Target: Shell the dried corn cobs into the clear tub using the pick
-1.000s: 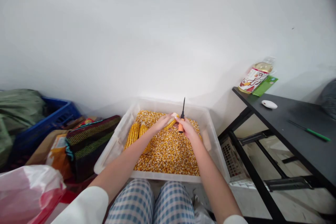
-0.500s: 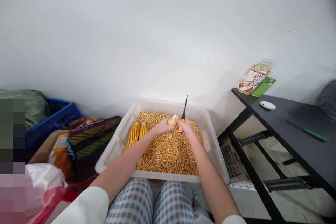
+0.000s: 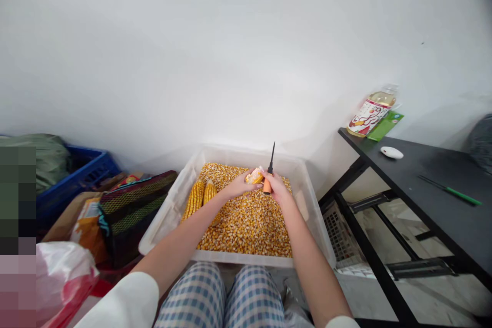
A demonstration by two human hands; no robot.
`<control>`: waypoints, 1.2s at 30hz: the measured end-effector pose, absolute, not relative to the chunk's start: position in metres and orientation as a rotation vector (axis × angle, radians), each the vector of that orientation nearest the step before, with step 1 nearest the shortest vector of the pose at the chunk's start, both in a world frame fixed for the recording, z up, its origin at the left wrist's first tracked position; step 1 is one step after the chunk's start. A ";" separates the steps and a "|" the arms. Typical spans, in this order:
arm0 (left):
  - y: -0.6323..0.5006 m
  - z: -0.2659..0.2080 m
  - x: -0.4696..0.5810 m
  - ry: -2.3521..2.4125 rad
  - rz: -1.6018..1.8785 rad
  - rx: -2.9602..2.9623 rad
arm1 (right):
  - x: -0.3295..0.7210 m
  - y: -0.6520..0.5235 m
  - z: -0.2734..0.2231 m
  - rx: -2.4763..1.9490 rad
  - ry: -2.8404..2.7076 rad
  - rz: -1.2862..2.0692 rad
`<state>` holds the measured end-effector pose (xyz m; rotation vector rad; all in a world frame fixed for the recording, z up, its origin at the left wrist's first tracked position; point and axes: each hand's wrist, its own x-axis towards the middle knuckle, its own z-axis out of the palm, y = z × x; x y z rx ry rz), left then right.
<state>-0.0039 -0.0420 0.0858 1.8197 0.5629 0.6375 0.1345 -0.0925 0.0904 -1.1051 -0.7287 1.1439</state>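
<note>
Over the loose corn kernels [image 3: 246, 230], my left hand [image 3: 237, 186] is closed round a partly stripped corn cob [image 3: 254, 176], its pale core showing beside some yellow kernels. My right hand [image 3: 275, 185] grips a screwdriver-like tool [image 3: 267, 185] by its orange handle, the black pointed shaft aimed up and away from me. The right fingers are close against the cob; whether they press on it I cannot tell. Two full corn ears [image 3: 194, 200] lie on the kernels left of my left hand, partly behind my forearm. A white plastic bin [image 3: 312, 215] holds all the corn.
A black table [image 3: 434, 179] on the right bears a bottle [image 3: 372, 111], a green packet [image 3: 385, 126], a white oval object [image 3: 391, 152] and a green-handled tool [image 3: 461, 196]. At left are a blue crate [image 3: 96, 161], a mesh bag [image 3: 134, 210] and a plastic bag [image 3: 63, 271].
The cob has turned in my left hand, so more yellow kernels show. My right hand with the tool has shifted slightly right, away from the cob.
</note>
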 end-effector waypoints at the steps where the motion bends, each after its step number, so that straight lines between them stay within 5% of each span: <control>1: -0.042 0.087 -0.004 0.538 0.645 1.812 | 0.136 -0.093 0.091 -1.097 -0.719 1.160; 36: -0.041 0.072 0.002 0.546 0.754 1.805 | 0.128 -0.089 0.090 -1.200 -0.723 0.862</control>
